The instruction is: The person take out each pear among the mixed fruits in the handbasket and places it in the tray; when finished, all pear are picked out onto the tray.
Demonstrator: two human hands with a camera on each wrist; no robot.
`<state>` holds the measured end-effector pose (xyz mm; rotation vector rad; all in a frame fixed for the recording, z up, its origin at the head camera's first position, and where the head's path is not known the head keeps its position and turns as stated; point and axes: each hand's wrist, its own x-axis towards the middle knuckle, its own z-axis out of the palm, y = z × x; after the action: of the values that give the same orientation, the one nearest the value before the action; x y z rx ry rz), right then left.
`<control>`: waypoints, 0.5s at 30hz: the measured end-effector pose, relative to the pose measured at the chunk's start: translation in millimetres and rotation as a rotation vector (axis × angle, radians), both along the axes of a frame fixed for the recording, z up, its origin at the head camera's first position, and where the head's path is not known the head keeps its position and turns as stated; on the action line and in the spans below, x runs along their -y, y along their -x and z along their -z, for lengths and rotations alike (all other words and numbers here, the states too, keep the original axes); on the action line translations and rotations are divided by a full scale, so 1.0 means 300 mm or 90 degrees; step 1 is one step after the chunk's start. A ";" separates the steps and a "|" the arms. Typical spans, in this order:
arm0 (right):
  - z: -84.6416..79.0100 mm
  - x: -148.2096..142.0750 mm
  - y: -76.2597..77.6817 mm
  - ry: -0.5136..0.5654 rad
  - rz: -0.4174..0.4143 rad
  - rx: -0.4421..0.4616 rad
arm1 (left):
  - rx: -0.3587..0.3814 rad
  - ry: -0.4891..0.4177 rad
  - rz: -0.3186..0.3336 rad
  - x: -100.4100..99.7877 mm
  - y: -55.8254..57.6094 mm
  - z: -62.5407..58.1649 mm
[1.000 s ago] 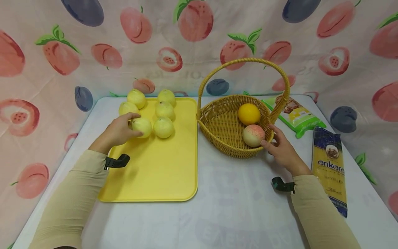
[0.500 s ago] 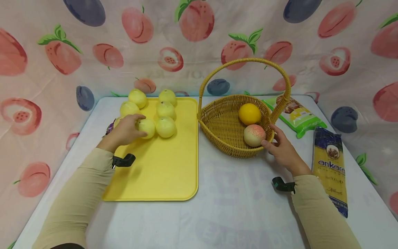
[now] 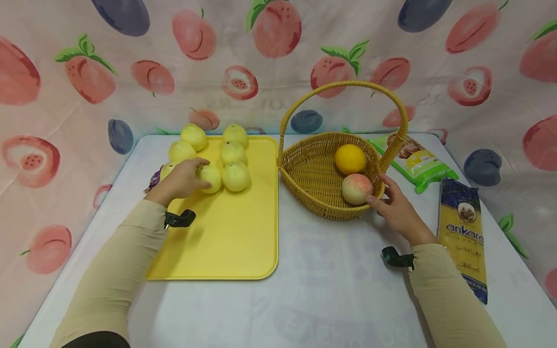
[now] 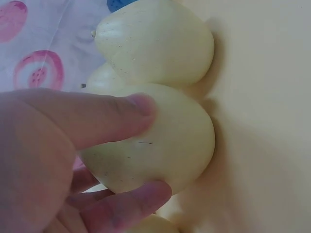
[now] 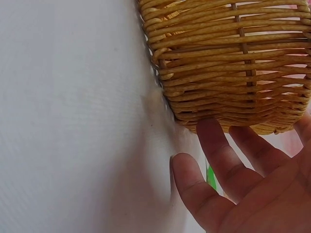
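My left hand (image 3: 184, 178) holds a round pale yellow pear (image 3: 211, 179) between thumb and fingers on the yellow tray (image 3: 217, 251). In the left wrist view the thumb lies across the upper side of this pear (image 4: 180, 138), and a fingertip presses its lower side. Right beside it, another pear (image 3: 235, 176) stands in a row with others. More pears (image 3: 182, 151) are behind the left hand, one partly hidden. My right hand (image 3: 398, 212) grips the rim of the wicker basket (image 3: 313, 205), thumb on the rim. The right wrist view has fingertips on the basket's outer wall (image 5: 228, 87).
An orange (image 3: 350, 159) and a peach (image 3: 357, 189) sit in the basket, under its tall handle (image 3: 344, 84). On the right lie a green packet (image 3: 419, 164) and an ankara pasta packet (image 3: 462, 232). A purple wrapper (image 3: 153, 181) shows left of the tray.
My left hand has slid right with the pear, and the pear next to it has shifted slightly right. The purple wrapper and a pear behind the hand have come into view. The right hand stays put.
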<state>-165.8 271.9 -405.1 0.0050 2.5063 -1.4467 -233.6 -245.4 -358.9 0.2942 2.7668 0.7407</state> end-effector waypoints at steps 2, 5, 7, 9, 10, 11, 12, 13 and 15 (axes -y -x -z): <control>-0.001 0.000 0.000 0.002 0.001 -0.001 | 0.002 -0.001 -0.005 -0.002 0.003 -0.002; -0.001 0.002 0.000 0.008 0.001 -0.002 | 0.005 -0.006 -0.012 -0.005 0.007 -0.003; -0.001 0.003 -0.001 0.006 0.003 -0.002 | 0.006 -0.010 -0.020 -0.007 0.012 -0.001; -0.001 0.004 -0.002 0.006 0.004 0.000 | 0.004 -0.015 -0.021 -0.009 0.019 0.004; -0.002 0.005 -0.003 0.004 0.005 0.001 | 0.003 -0.017 -0.021 -0.010 0.022 0.007; -0.003 0.006 -0.003 0.003 0.005 0.001 | 0.000 -0.018 -0.021 -0.011 0.026 0.010; -0.003 0.006 -0.003 0.001 0.005 0.002 | -0.003 -0.020 -0.022 -0.012 0.029 0.014; -0.004 0.006 -0.003 0.000 0.004 0.002 | -0.006 -0.021 -0.023 -0.014 0.032 0.016; -0.007 0.005 -0.002 -0.006 0.002 0.000 | -0.013 -0.024 -0.029 -0.017 0.034 0.018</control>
<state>-165.2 270.5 -403.0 0.0106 2.5142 -1.4368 -243.9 -240.2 -364.4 0.2483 2.7904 0.8063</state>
